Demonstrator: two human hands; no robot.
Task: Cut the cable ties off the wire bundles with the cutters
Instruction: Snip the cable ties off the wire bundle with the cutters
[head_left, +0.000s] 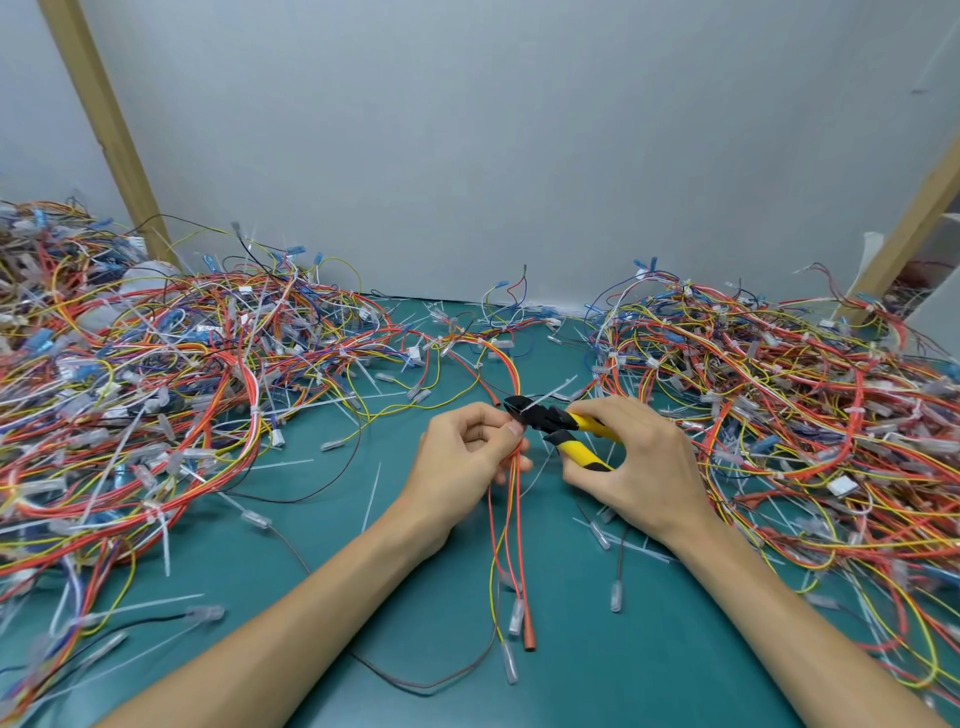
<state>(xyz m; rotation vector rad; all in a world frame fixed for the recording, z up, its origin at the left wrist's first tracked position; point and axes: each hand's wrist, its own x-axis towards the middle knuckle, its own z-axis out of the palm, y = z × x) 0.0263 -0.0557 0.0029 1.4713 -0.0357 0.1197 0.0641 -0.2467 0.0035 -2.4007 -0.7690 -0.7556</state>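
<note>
Left hand (467, 452): thumb and curled fingers pinch wire bundle (512, 525). Red, orange, yellow wires run from my grip toward me, ends on green mat (322, 545). Right hand (636, 462): fingers curled round yellow-black handles of cutters (553, 422), handles partly spread. Black cutter head just above my left thumb, against bundle, at white cable tie (561, 388). Tie tail pokes out beyond head. Blades biting tie or not: cannot tell. Big wire pile (156, 395) left of left hand, second wire pile (789, 415) right of right hand. Loose ties (371, 493) on mat around both.

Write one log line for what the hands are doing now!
left hand: holds wire bundle | right hand: grips cutters | cutters: at cable tie
</note>
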